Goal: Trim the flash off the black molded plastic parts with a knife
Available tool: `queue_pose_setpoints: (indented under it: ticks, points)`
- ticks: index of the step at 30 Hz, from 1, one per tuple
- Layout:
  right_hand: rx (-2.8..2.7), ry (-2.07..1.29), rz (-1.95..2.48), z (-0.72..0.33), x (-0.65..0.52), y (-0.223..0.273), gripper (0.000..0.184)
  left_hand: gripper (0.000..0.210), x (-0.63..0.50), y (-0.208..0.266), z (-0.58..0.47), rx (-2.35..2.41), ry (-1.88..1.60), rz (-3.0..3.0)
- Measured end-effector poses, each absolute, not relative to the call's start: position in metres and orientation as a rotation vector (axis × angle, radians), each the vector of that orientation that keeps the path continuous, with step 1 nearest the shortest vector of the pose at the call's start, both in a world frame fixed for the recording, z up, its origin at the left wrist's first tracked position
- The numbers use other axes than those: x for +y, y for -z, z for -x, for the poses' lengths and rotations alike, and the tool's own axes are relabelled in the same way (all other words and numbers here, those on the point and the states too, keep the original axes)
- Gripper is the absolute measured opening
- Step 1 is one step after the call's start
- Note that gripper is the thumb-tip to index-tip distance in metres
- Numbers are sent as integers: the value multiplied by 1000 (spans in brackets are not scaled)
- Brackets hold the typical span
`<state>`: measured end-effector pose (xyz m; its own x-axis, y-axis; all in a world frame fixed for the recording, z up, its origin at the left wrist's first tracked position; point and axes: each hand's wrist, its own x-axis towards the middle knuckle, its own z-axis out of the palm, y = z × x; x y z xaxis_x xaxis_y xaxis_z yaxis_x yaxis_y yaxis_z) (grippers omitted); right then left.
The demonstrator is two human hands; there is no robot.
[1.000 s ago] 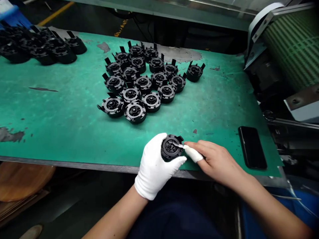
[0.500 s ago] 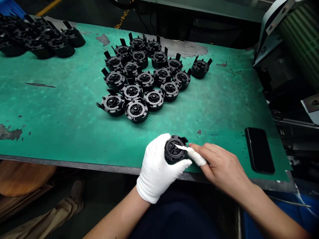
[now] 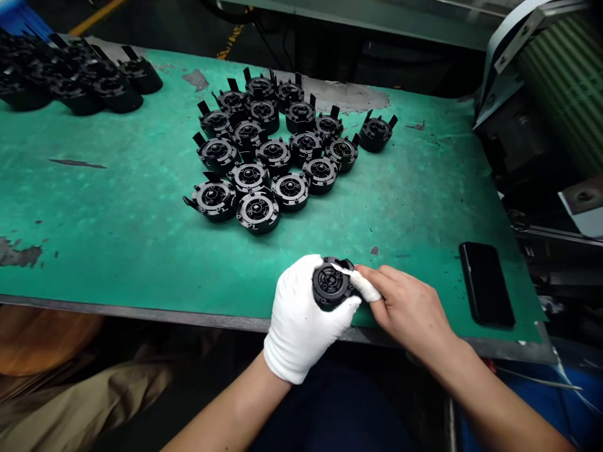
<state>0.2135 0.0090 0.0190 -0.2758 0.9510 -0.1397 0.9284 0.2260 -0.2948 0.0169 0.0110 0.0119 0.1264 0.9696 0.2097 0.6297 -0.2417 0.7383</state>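
Black round part (image 3: 330,285) held over green bench top (image 3: 141,251), by its front edge. My gloved left hand (image 3: 304,314) has it, fingers curled round the rim. My right hand (image 3: 407,301) pinches small blade (image 3: 342,269), tip over the part's face, contact unclear. Beyond the part: cluster of similar parts (image 3: 289,190). Right of it: phone (image 3: 487,284).

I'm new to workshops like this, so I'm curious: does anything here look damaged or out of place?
Yes, the green table surface looks worn, with gray patches at its far edge and left side. One black part stands apart, right of the main cluster.
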Motion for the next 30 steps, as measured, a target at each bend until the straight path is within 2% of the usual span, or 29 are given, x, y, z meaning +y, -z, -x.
queue_pose_setpoints:
  ticks: [7,11,23,30]
  points:
    - [-2220,-829,1729,-225,-1,-28,34,62,7,-5,-14,1589,-955,-1973]
    - [-2371,-936,1698,-234,-11,-36,35,65,7,-5,-14,1605,-934,-1971]
    - [-2437,-535,1912,-222,-24,-32,36,53,9,-8,-17,1603,-950,-1925]
    - [-2170,-782,1793,-229,-26,-36,32,61,7,-5,-15,1618,-949,-1949]
